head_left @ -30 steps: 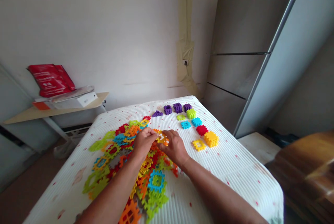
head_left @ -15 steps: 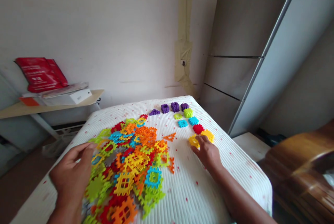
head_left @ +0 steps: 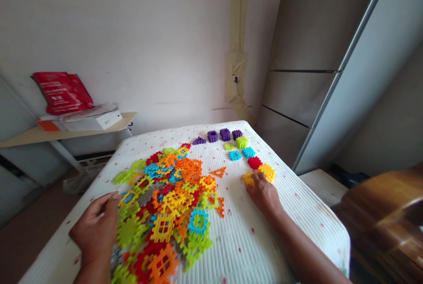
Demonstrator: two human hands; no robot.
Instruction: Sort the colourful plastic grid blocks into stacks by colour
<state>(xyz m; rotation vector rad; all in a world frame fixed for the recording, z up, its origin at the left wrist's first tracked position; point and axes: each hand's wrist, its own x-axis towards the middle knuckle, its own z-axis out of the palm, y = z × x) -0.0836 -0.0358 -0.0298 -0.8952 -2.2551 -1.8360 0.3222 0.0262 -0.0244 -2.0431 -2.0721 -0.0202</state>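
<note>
A large heap of colourful plastic tiles (head_left: 175,200) covers the left and middle of the white table (head_left: 238,248). At its left edge hovers my left hand (head_left: 99,222), fingers curled together; whatever they may hold is hidden. On the right, my right hand (head_left: 264,193) has its fingertips on a yellow tile (head_left: 247,179), beside a yellow stack (head_left: 267,171). Beyond stand a red stack (head_left: 254,162), blue tiles (head_left: 248,152), a green stack (head_left: 242,142) and purple stacks (head_left: 225,134). One orange triangle (head_left: 218,172) lies apart from the heap.
At the back left, a side shelf (head_left: 127,121) bears a white box (head_left: 105,120) and a red bag (head_left: 62,92). A tall grey refrigerator (head_left: 297,94) stands behind the table's right side. Brown wooden furniture (head_left: 383,204) is at the far right.
The whole view has shifted slightly, moving the scene to the right. My right hand stays at the yellow tile, and my left hand remains beside the heap.
</note>
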